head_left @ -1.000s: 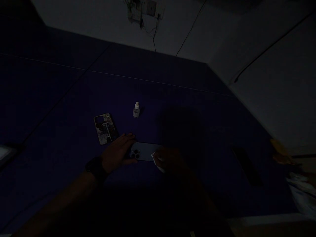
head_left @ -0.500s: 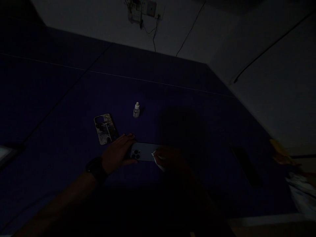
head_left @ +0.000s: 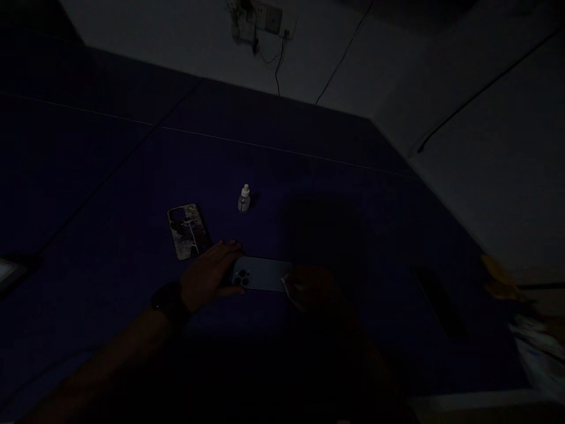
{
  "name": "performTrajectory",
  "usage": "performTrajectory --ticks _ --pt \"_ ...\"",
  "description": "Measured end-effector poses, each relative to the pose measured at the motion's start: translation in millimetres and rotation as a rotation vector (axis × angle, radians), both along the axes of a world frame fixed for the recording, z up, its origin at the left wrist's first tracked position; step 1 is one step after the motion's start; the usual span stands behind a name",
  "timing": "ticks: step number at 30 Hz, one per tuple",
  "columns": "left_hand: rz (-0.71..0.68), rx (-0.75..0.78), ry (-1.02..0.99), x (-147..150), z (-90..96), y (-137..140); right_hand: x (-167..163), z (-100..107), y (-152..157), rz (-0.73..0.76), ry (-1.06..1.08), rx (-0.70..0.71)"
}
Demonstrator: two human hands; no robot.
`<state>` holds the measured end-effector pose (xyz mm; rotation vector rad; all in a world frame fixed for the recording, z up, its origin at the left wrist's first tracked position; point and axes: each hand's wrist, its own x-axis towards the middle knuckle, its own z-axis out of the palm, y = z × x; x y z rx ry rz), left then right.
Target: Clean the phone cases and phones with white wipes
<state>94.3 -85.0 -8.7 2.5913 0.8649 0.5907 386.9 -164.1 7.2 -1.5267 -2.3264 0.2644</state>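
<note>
A pale blue smartphone lies back side up on the dark blue surface, its camera lenses towards the left. My left hand, with a dark watch on the wrist, grips the camera end, thumb on the near edge and fingers at the far edge. Over the phone's right end, my right hand is closed on a white wipe, pressed to the back or just above it; deep shadow hides most of its fingers. Beyond my left hand lies a patterned phone case. A small dropper bottle stands upright behind the phone.
A long dark flat object lies to the right. Yellow cloth and a white plastic bag sit past the right edge. Wall sockets with hanging cables are at the back. A pale lit object is at far left.
My right hand has slid to the right along the phone with the wipe, baring more of its back. My left hand stays on the camera end. The picture is darker.
</note>
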Motion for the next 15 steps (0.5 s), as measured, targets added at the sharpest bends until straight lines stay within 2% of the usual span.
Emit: performTrajectory --ticks 4,7,12,15 --pt "0.000 -0.010 -0.008 0.2 0.6 -0.5 -4.2 -1.5 -3.2 0.045 0.007 0.031" --pt "0.005 -0.008 -0.010 0.5 1.4 -0.7 -7.6 -1.8 -1.9 -0.011 -0.022 0.062" --pt "0.009 -0.014 0.016 1.3 2.3 -1.0 0.8 1.0 -3.8 0.014 -0.052 -0.015" --pt "0.007 -0.018 0.018 1.4 2.0 -1.1 -5.0 -1.7 -3.0 0.047 -0.049 0.020"
